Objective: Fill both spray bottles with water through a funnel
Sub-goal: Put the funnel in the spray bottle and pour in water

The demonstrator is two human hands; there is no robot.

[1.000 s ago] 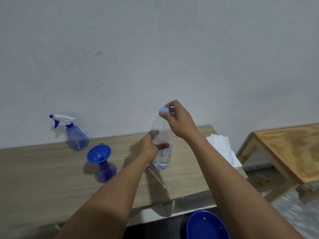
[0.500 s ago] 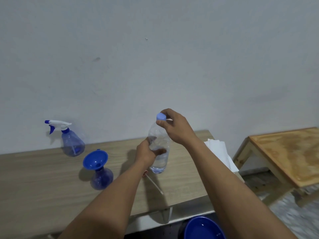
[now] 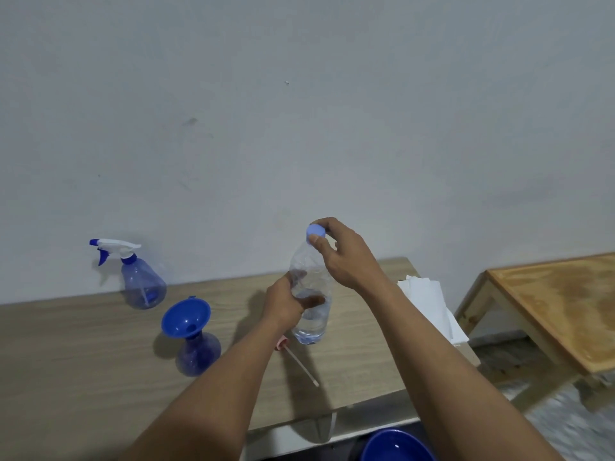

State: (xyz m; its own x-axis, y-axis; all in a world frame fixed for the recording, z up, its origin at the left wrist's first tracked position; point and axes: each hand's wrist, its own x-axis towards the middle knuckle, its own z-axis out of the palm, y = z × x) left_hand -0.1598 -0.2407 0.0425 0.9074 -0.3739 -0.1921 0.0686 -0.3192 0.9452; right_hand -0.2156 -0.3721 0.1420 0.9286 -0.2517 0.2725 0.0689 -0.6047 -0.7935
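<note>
The light is soft and a bit dim, with a cold grey-blue look. The wall [image 3: 332, 94] is lit evenly. Shadows fall to the left of things: a dark patch on the table [image 3: 83, 361] just left of the left hand [image 3: 284, 307], one left of the funnel [image 3: 184, 316], and a faint one on the wall by the spray bottle [image 3: 143, 287]. So the light comes from the right. The middle is sharp: the water bottle [image 3: 309, 271] and its cap [image 3: 315, 231] show clearly. The floor [image 3: 565, 424] at the lower right is smeared. A tiny white shine sits in the blue bowl [image 3: 396, 444] at the bottom.
</note>
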